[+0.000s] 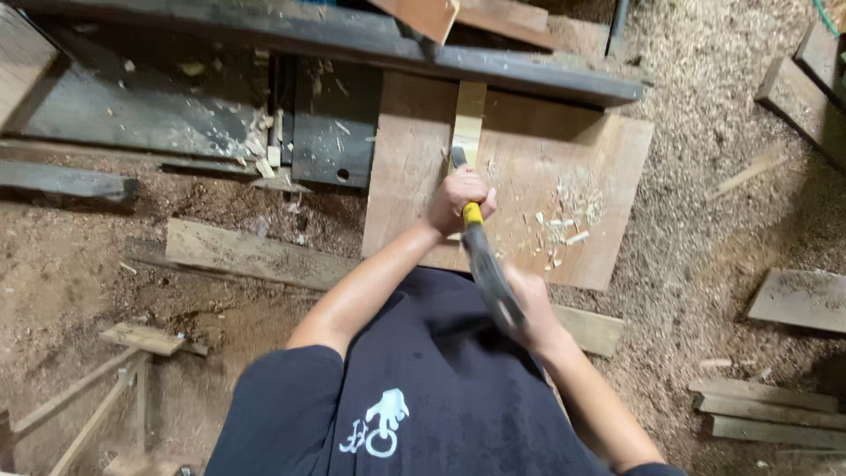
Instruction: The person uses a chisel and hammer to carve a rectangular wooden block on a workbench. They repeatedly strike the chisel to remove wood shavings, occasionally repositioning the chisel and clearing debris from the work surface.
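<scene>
My left hand is closed around a chisel with a yellow handle. Its metal blade points down onto a pale narrow wooden strip. The strip lies on a broad brown board in front of me. My right hand grips a dark hammer, blurred by motion, whose far end is right at the chisel's yellow handle end. Pale wood chips are scattered on the board to the right of the chisel.
A long dark beam runs across the top above the board. A dark metal plate lies to the left. Planks rest on the sawdust-covered ground, with more boards at right and a small wooden frame at lower left.
</scene>
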